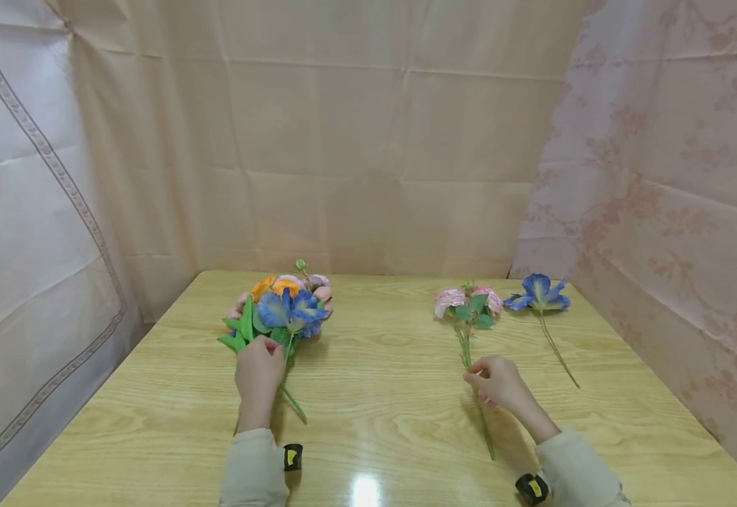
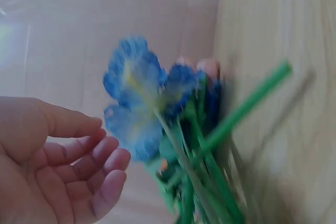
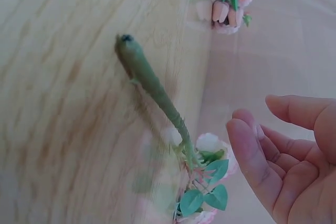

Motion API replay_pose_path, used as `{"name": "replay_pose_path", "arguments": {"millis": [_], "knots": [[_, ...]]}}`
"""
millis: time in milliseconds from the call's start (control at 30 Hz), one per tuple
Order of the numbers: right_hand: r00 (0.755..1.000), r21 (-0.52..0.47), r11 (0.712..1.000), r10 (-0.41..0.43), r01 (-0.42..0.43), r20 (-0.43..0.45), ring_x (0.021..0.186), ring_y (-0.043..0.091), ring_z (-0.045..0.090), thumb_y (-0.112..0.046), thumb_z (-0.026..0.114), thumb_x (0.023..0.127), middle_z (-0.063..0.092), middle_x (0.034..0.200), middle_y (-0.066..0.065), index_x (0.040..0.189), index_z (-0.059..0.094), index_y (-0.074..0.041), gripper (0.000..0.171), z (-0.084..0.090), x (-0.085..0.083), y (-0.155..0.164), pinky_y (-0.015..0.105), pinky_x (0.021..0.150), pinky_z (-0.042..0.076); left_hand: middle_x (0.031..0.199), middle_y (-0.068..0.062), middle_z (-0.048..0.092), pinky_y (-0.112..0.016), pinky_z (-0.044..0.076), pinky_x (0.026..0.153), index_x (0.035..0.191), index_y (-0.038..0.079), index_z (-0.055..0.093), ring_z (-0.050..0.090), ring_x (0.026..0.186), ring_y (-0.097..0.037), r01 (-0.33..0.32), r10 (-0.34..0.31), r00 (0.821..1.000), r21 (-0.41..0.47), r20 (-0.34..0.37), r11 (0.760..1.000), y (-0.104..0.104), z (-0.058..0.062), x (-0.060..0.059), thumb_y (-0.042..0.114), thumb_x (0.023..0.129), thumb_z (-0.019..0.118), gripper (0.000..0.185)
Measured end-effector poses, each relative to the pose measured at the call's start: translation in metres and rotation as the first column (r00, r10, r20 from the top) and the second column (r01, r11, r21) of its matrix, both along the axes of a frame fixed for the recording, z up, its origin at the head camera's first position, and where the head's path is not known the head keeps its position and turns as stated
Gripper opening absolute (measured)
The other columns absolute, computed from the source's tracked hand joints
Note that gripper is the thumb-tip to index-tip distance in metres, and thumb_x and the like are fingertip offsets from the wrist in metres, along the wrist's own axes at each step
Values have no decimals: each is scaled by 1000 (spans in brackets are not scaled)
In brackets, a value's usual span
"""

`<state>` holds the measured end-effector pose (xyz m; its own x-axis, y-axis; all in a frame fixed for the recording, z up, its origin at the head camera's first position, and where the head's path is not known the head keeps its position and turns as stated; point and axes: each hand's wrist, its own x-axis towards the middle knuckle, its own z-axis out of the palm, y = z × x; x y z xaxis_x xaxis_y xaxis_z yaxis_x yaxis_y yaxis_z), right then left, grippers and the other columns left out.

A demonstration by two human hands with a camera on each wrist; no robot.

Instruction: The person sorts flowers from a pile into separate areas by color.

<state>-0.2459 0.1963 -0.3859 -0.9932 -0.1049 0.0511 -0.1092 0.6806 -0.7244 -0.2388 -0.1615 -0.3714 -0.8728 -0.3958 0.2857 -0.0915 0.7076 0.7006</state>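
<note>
Table (image 1: 381,422): pale wood, curtained on three sides.
Bunch of flowers (image 1: 282,306): far left, blue, orange and pink blooms gathered, stems pointing near; judged the done part.
Pink flower stem (image 1: 468,310): centre-right, lying flat.
Blue flower (image 1: 540,294): far right, lying apart, judged still to be gathered.
Left hand (image 1: 258,370): beside the bunch's stems, fingers loosely curled, gripping nothing.
Right hand (image 1: 497,382): at the pink stem, fingers relaxed, not clasping it.

Head view high over table (image 1: 368,394); wrist views close, sideways
</note>
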Motion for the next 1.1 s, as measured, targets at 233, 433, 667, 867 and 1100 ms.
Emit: {"name": "replay_pose_path", "arguments": {"millis": [233,433,667,867,1100], "knots": [[1000,-8,1000,7,-7,-1,41,16,50,-6,59,84,53,57,9,92,61,8,17,-1,2,-2,32,40,46,71,-18,59,-40,43,51,67,-3,57,56,65,-32,-5,1,994,40,109,999,-15,-9,2,6,81,51,18],[1000,-4,1000,8,-8,-11,43,17,51,-6,60,83,54,58,8,92,61,8,17,-4,3,-2,32,40,46,52,-5,41,-32,32,42,49,11,37,42,53,-22,1,-10,989,55,150,998,-20,-17,0,8,81,52,36],[1000,-34,999,18,-18,-3,45,19,54,-5,60,82,56,60,8,91,61,8,15,-5,3,-2,33,40,47,56,-9,43,-35,37,44,56,5,41,46,55,-25,0,-15,979,73,201,997,-22,-23,-2,7,81,52,27],[1000,-34,999,23,-23,-1,45,19,53,-5,60,83,55,60,8,90,61,7,14,-6,3,-2,33,41,47,74,-25,54,-43,42,49,74,-8,52,54,67,-35,12,-27,973,65,230,998,-22,-22,-1,3,80,53,13],[1000,-20,1000,21,-21,8,44,17,52,-5,60,83,54,60,8,90,61,6,13,-7,4,-3,33,42,47,76,-26,55,-43,42,50,76,-8,54,55,69,-36,2,-18,972,65,233,998,-23,-24,-3,6,81,54,15]]}}
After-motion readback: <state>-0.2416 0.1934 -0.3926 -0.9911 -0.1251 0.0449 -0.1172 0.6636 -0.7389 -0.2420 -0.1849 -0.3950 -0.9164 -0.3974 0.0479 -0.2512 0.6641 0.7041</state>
